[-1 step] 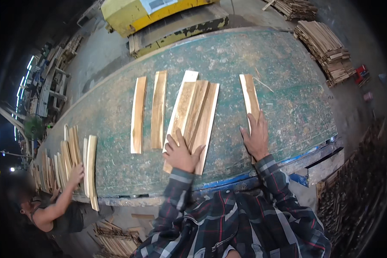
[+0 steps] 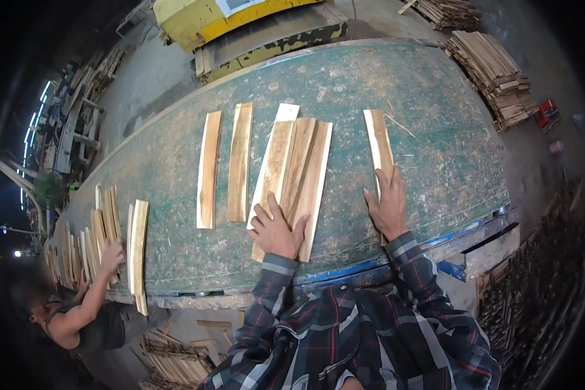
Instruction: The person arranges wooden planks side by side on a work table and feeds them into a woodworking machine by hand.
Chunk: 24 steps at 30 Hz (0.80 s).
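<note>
My left hand lies with fingers spread across the near ends of several overlapping wooden boards, its thumb over toward the right board. They fan out on the green tabletop, and a pale board end shows at their far end. To the right, my right hand is around the near part of a narrow wooden strip lying flat, thumb at its left edge and fingers over the top. Left of the fan lie two separate boards, one with a pale left edge and a streaked one.
At the left, another person's hand is among upright-lying strips, beside a pale strip overhanging the edge. A yellow machine stands beyond the table. Stacked wood lies at far right, more wood below the near edge.
The view has shifted slightly. The other person's hand has moved a little and is blurred. My hands remain on the same boards.
</note>
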Tool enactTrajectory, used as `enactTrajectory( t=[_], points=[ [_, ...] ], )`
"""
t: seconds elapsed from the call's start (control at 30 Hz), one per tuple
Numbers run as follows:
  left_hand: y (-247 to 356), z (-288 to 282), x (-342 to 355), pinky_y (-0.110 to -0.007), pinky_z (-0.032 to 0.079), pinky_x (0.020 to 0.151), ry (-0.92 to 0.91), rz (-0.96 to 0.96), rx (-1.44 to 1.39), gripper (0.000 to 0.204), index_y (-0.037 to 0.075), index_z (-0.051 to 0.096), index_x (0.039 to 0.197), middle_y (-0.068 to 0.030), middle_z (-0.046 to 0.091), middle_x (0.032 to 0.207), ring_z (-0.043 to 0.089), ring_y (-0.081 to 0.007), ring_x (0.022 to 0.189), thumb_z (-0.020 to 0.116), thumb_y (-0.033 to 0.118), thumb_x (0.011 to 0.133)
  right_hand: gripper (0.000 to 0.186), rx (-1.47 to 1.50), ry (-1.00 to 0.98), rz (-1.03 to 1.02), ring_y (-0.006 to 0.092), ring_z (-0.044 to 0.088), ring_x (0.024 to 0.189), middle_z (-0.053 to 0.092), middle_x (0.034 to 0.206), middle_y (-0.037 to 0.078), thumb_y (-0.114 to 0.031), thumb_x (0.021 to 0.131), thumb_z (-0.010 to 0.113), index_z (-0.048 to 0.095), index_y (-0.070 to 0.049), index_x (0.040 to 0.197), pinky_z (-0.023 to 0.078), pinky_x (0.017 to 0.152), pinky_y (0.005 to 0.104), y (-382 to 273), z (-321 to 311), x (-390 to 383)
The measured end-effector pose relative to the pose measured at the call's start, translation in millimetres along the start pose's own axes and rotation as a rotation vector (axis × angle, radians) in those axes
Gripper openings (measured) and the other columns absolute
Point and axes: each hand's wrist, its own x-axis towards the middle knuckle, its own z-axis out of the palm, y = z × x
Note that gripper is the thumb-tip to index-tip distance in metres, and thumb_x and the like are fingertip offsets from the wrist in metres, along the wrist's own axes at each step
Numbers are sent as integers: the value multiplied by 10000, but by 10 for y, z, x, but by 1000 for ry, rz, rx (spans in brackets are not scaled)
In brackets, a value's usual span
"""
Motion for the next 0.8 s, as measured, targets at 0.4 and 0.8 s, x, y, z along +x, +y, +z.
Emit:
enactTrajectory(
  t=[0.4, 0.8],
  points=[
    [-186, 66, 121, -505, 502, 864, -11, 48, -537, 768, 26, 481, 1374, -230, 614, 1083, 601, -432, 985, 847, 297, 756, 503, 176, 31, 103, 511, 355, 1470, 302, 1611, 338, -195, 970, 684, 562, -68, 1440, 356, 1193, 523, -169, 91, 81],
    [-1900, -206, 1115, -454, 558, 887, 85, -146, -642, 734, -10, 482, 1377, -260, 663, 1179, 675, -393, 1022, 869, 206, 792, 476, 274, 33, 53, 463, 400, 1467, 349, 1618, 294, -93, 927, 714, 590, -20, 1380, 385, 1184, 478, -576, 296, -19]
  ],
)
